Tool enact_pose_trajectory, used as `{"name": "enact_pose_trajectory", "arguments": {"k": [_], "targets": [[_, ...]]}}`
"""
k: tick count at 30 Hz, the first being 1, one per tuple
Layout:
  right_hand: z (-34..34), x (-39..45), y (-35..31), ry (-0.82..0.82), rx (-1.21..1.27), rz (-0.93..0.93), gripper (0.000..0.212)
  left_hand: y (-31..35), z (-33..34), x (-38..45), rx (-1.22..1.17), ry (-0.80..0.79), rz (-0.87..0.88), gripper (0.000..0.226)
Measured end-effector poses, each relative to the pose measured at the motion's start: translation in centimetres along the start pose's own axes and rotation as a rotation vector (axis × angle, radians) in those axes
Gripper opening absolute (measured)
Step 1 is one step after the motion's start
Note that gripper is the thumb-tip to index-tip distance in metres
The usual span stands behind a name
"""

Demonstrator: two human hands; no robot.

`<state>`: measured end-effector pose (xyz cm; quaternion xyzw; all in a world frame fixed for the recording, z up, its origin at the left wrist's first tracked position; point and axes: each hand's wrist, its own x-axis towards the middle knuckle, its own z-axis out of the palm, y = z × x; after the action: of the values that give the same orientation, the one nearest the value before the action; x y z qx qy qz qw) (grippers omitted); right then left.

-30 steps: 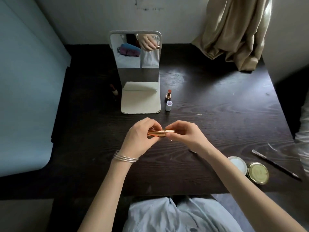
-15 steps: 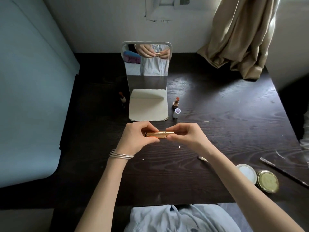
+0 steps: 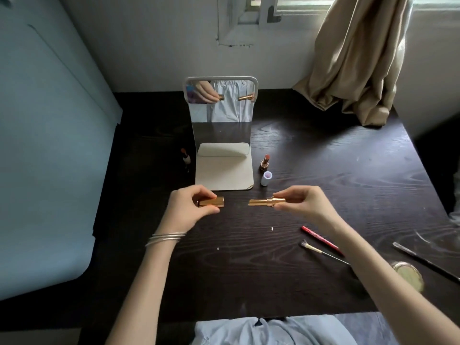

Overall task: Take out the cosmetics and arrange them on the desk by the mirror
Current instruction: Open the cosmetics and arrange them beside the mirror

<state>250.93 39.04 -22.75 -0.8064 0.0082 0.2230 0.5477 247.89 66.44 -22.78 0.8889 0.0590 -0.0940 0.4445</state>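
Head view: your left hand pinches the gold cap between thumb and fingertips, while your right hand pinches the gold lipstick body by its base, both held level above the dark bench and well apart from each other, just in front of the mirror. Each grip is closed on its own half of the tube. Beside the mirror's cream base, an open lipstick stands upright with a white cap just in front of it; another uncapped lipstick stands on the mirror's left side. By that pattern, the step in hand looks like standing this tube upright near the mirror with its cap alongside. To do it well, turn the body vertical before lowering it, set its flat base squarely on the bench, and let go only once it stands without wobble. Pick a spot beside the mirror but apart from the standing pair, since a brushed sleeve or knuckle could topple those slim tubes. Place the cap open end up or down, not on its side, so it cannot roll. A red pencil, a small brush and a gold compact wait on the bench to your right.
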Motion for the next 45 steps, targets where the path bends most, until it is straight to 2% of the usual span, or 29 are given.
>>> {"name": "enact_pose_trajectory", "arguments": {"k": [11, 15, 18, 25, 34, 42, 45], "targets": [[2.7, 0.0, 2.1, 0.017, 0.110, 0.034, 0.020, -4.2, 4.0, -0.6, 0.051, -0.043, -0.023, 0.026], [3.6, 0.1, 3.1, 0.027, 0.160, 0.077, 0.020, -5.1, 5.0, -1.2, -0.086, -0.049, -0.060, 0.034], [4.1, -0.2, 3.5, 0.039, 0.191, 0.102, 0.020, -5.7, 4.8, -1.1, -0.185, -0.003, -0.094, 0.040], [6.4, 0.6, 2.7, 0.002, 0.233, 0.103, 0.023, -6.1, 2.1, -0.1, -0.268, 0.115, -0.088, 0.031], [9.6, 3.2, 1.5, -0.097, 0.235, 0.120, 0.028, -8.6, 0.1, 2.3, -0.238, 0.277, -0.103, 0.029], [10.8, 4.9, 1.7, -0.120, 0.347, 0.212, 0.026, -11.0, -1.2, 4.1, -0.068, 0.238, -0.128, 0.042], [11.3, 5.4, 1.8, -0.115, 0.452, 0.240, 0.025, -11.0, -1.4, 4.4, -0.085, 0.305, -0.161, 0.034]]}}
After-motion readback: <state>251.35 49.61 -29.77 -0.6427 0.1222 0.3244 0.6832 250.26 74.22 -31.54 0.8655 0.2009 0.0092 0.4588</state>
